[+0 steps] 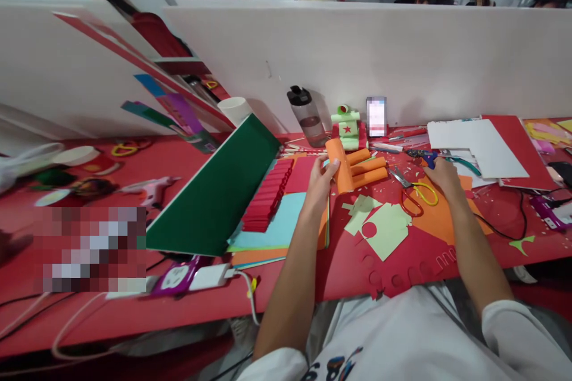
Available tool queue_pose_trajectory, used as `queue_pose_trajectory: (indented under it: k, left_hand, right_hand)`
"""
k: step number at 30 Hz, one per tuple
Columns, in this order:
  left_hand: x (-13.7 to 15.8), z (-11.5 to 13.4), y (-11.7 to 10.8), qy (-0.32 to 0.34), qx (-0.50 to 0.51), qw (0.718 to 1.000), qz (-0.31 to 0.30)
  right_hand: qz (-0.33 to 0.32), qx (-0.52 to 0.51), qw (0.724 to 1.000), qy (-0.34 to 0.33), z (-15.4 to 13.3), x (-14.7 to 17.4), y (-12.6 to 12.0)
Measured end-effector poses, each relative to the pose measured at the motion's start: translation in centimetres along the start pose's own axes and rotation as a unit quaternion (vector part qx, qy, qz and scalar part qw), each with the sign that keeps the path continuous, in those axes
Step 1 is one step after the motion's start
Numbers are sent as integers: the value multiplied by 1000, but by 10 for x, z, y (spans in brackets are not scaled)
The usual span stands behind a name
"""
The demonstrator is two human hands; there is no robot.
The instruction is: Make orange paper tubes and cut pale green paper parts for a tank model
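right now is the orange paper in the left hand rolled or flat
Rolled: the orange paper in the left hand curves into a thick cylinder, with three thinner orange tubes beside it.

Red table (pixel 147 309) carries a water bottle (pixel 308 122), tilted green board (pixel 214 190) left of bottle, pink glue gun (pixel 151 189) farther left, lit phone (pixel 376 116) upright right of it, scissors (pixel 404 183) nearer the wearer.

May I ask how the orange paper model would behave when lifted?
The orange paper model looks like rolled tubes, so probably light. Squeezing may dent them, and the three thinner tubes could bend where they meet the thicker one.
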State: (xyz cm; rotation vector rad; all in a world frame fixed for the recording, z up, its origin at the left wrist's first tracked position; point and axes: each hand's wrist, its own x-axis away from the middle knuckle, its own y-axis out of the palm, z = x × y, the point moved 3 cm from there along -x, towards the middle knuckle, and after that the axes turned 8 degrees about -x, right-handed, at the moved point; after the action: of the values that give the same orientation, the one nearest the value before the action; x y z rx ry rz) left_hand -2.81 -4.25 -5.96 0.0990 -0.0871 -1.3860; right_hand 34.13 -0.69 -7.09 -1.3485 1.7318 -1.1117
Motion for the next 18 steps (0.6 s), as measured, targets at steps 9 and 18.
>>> queue_pose_trajectory:
  k: [9, 18]
  left_hand:
    - [-10, 4, -20, -25, -20, 999, 16]
    - [-14, -1, -31, -22, -12, 999, 32]
  right_hand:
    - [66, -39, 977, -199, -46, 20, 2]
    - [-95, 54, 866, -488, -140, 63, 53]
